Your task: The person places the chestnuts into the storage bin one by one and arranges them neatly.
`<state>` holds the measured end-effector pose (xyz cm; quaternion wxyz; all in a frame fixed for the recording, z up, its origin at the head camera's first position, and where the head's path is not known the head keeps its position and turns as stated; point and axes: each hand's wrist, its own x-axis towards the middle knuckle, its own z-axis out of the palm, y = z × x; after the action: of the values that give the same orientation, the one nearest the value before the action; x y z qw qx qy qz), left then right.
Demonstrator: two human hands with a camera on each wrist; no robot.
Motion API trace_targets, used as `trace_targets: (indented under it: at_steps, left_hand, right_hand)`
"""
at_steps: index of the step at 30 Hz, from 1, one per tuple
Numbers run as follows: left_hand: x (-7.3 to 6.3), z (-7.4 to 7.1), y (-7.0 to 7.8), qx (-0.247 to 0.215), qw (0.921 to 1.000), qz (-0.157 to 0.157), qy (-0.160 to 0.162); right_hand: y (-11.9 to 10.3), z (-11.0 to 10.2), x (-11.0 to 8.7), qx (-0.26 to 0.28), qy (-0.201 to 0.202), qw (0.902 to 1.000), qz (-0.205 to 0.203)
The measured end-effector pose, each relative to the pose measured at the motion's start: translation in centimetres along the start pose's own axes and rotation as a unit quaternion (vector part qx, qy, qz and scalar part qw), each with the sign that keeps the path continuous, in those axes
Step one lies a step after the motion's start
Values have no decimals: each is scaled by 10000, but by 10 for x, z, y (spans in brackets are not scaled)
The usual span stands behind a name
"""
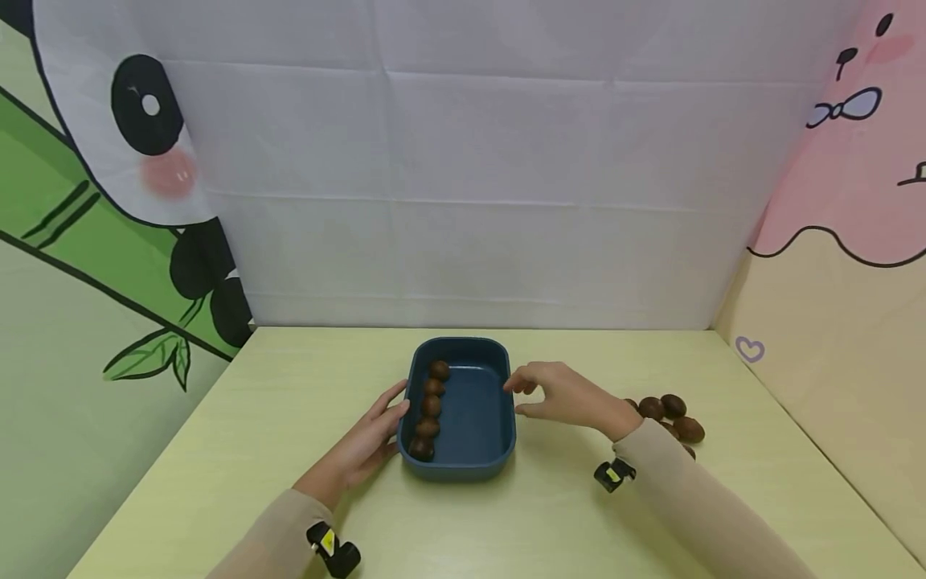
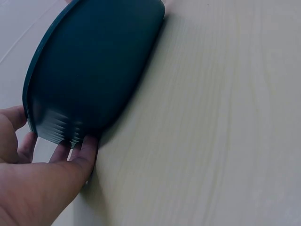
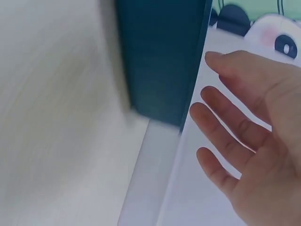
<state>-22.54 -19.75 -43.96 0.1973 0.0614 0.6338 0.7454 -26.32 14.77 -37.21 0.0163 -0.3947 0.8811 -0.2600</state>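
In the head view a dark blue rectangular box [image 1: 473,473] lies on the table. Several shiny brown nuts, looking like chestnuts [image 1: 430,406], form a row along its left inner wall. My left hand [image 1: 369,442] rests against the box's left side, thumb at the rim. The left wrist view shows spread fingers [image 2: 87,148] touching the outer wall. Just outside the right rim hovers my right hand [image 1: 560,394], thumb apart from the slightly bent fingers. Nothing is between them in the right wrist view, where the hand [image 3: 254,136] is beside the box [image 3: 160,61].
A pile of more brown nuts [image 1: 673,410] lies on the table at the right, partly hidden behind my right wrist and sleeve. The pale yellow table [image 1: 325,362] ends at a white cloth backdrop [image 1: 492,201]. Printed cartoon panels stand on both sides.
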Motion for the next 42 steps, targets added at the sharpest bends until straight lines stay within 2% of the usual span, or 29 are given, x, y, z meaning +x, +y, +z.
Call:
trace_targets:
  at_steps: [6,12,20,26,30,42]
  left_hand:
    - [-3,0,0,43,10000,17,3]
    - [-5,0,2,84,9999,43,-36]
    - [-7,-2,2,17,10000,-31,-70]
    - [-9,-4,3,0,9999,-64,-108]
    - [-9,-3,4,1,9999,-56,-121]
    - [-8,-4,4,4,9999,-30,-117]
  right_hand:
    - [34,-16,-36,-33,-83,9980,631]
    - [66,-28,-68,-156,-174,9912,1303]
    - [86,-33,-96,-334,-95,9825,1832]
    - [90,-36,-103,-146,-154,9786,2047]
    - [91,-36,-102,-48,-161,9795,2006]
    - [95,-34,-93,-194,-97,9798,1986]
